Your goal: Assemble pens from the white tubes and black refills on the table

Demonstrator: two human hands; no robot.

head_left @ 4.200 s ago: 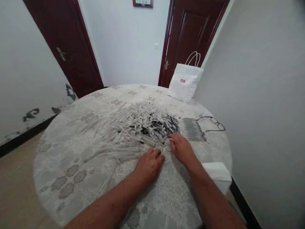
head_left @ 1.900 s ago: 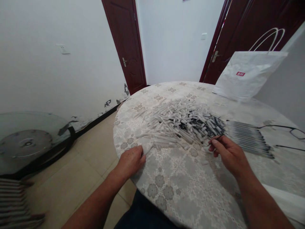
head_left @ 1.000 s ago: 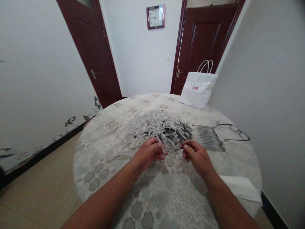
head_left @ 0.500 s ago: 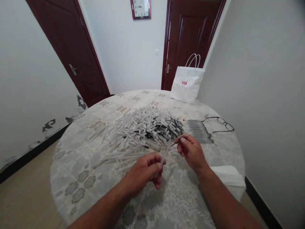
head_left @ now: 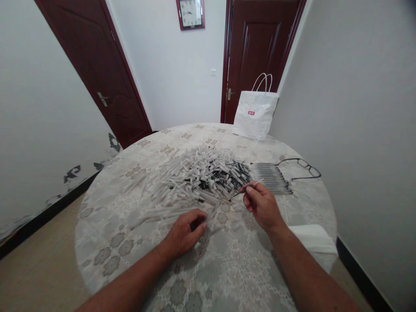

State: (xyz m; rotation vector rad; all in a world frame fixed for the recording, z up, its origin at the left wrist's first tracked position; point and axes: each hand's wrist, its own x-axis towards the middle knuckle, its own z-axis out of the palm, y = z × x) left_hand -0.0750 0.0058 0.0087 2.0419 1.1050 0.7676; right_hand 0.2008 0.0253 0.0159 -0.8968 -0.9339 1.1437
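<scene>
My right hand (head_left: 261,206) pinches a thin dark pen refill (head_left: 238,193) whose tip points left over the pile; a pale end sticks out behind the fingers. Low over the cloth, my left hand (head_left: 185,234) has its fingers curled, with a translucent pen barrel (head_left: 212,212) at the fingertips; the grip itself is partly hidden. Beyond both hands lies a heap of white pen caps and barrels (head_left: 182,173), with black refills (head_left: 240,171) along its right side. A row of pens with dark ends (head_left: 271,177) lies side by side right of the heap.
Eyeglasses (head_left: 300,169) lie by the row of pens. A white paper bag (head_left: 255,115) stands at the table's far edge. Folded white paper or cloth (head_left: 312,238) sits beside my right forearm. A patterned cloth covers the round table (head_left: 130,260).
My left hand has moved left and lowered toward the cloth, its fingers turned further in. My right hand stays nearly in place with the refill. The view has shifted slightly.
</scene>
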